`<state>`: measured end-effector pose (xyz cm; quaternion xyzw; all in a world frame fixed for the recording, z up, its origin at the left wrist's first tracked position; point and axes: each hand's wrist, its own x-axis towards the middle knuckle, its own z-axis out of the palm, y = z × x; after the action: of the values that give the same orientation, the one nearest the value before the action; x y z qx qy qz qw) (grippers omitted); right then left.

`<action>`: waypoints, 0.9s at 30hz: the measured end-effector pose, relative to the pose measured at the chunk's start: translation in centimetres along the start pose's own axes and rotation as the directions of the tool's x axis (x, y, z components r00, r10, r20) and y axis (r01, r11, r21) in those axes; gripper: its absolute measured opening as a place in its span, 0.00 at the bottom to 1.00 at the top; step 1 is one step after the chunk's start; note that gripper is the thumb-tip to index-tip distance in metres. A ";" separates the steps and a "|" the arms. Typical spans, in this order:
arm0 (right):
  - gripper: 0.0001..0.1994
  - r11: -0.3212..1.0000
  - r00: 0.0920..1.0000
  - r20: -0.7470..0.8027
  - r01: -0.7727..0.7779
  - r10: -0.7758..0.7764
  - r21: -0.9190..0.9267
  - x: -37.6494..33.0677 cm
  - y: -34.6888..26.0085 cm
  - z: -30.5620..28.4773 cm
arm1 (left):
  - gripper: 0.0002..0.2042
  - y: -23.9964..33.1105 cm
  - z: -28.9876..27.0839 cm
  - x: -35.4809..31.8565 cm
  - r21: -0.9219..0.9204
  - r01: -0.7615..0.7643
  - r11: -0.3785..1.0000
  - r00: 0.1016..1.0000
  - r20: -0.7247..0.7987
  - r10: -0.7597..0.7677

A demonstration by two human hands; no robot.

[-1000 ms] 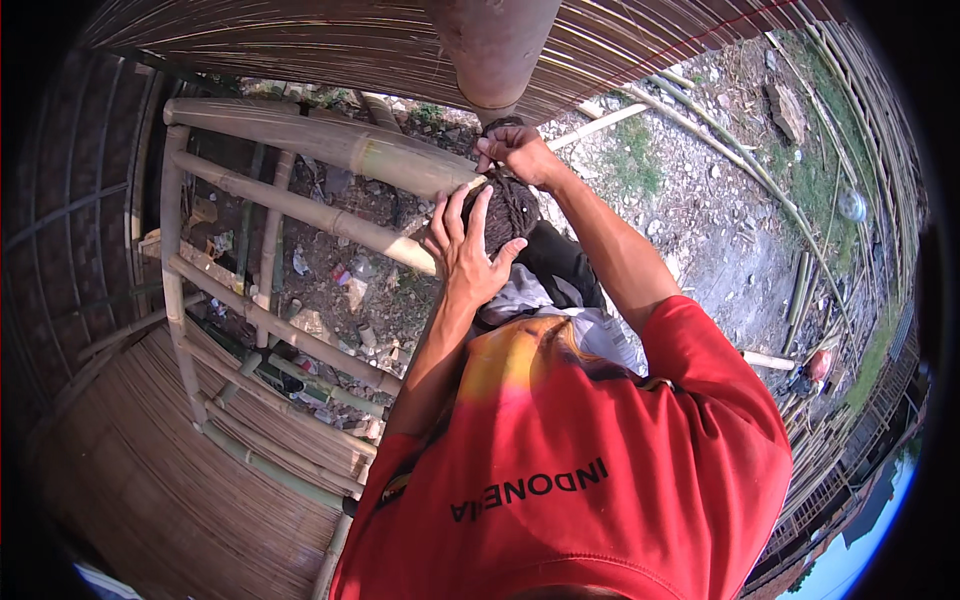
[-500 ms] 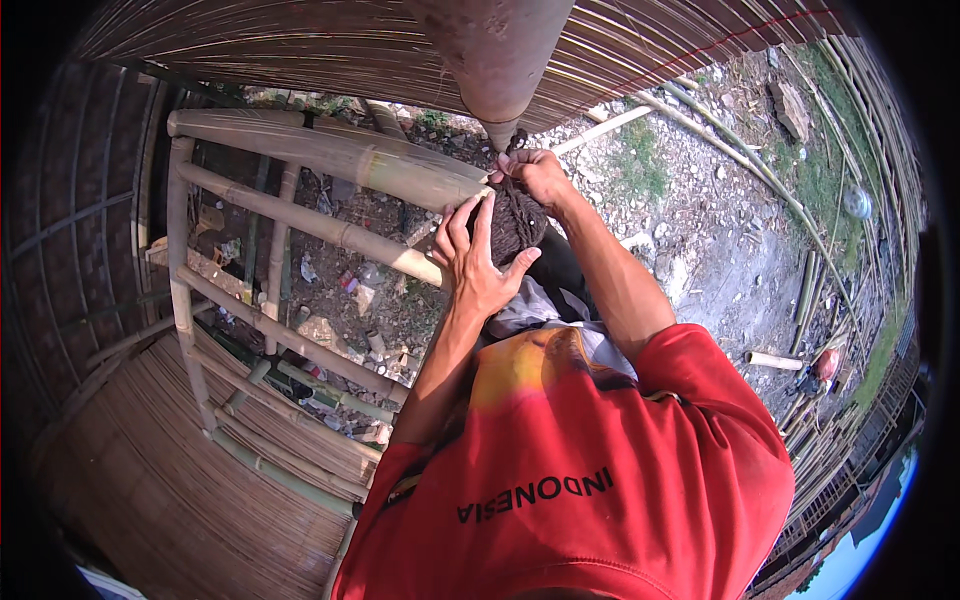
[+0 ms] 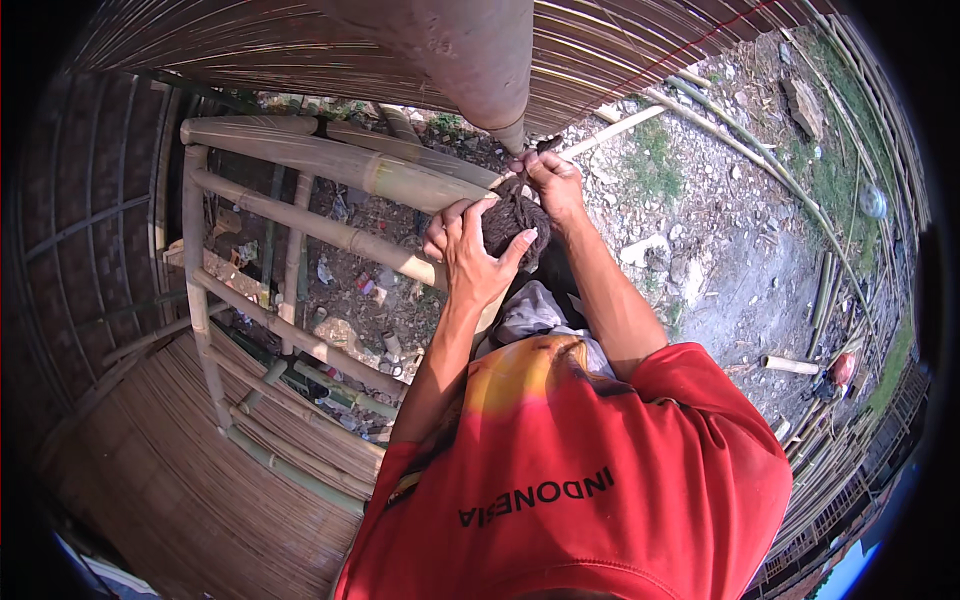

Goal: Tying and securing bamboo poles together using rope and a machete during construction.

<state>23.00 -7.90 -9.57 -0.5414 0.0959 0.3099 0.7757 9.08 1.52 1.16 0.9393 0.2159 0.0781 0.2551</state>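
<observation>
A dark brown bundle of coarse fibre rope [image 3: 515,226] sits by the cut end of a thick horizontal bamboo pole [image 3: 400,178]. Around its near side curves my left hand [image 3: 472,250], thumb across the rope and fingers bent beside the pole's end. Just above the bundle, my right hand [image 3: 554,186] pinches a length of the same rope close to the foot of an upright bamboo post [image 3: 480,70]. The post and my fingers partly hide where the rope passes.
Left of me stands a bamboo frame [image 3: 205,270] with several rails, over a woven bamboo surface [image 3: 200,460]. Stony ground with litter lies below. Loose bamboo poles [image 3: 745,150] and a large stone [image 3: 802,108] lie to the right. A slatted bamboo panel [image 3: 250,60] spans the far side.
My right hand has turned and shifted slightly right, with the rope still pinched. The left hand has stayed at the bundle. The whole view has shifted a little.
</observation>
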 end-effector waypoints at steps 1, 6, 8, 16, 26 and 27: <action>0.11 1.000 1.000 -0.002 0.001 -0.001 0.012 0.0 0.5 -0.5 | 0.36 -0.2 0.0 0.3 0.009 -0.007 1.000 1.000 0.004 0.007; 0.14 0.985 0.999 0.020 0.027 -0.031 0.171 0.0 0.6 -1.4 | 0.34 -1.1 0.2 2.3 -0.096 -0.091 0.991 0.993 0.063 0.098; 0.14 0.967 0.999 0.037 0.009 -0.019 0.254 -0.5 0.2 -1.1 | 0.33 -1.1 0.1 2.5 -0.032 -0.185 0.982 0.974 0.125 0.187; 0.15 0.951 0.988 0.131 0.035 -0.079 0.306 -0.1 0.1 -3.2 | 0.33 -1.0 1.3 2.3 -0.125 -0.155 0.980 0.985 0.054 0.163; 0.11 0.926 0.917 0.268 -0.206 0.296 -0.317 3.0 -1.0 1.3 | 0.31 -2.1 2.1 1.3 -0.212 -0.059 0.975 0.986 0.138 0.090; 0.11 0.908 0.903 0.277 -0.223 0.329 -0.354 3.1 -1.2 1.4 | 0.31 -2.0 2.2 1.2 -0.192 -0.082 0.978 0.987 0.123 0.107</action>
<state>25.84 -5.71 -9.60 -0.5785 -0.0093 0.5155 0.6321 10.01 2.66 -1.77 0.9237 0.1452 0.0472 0.3515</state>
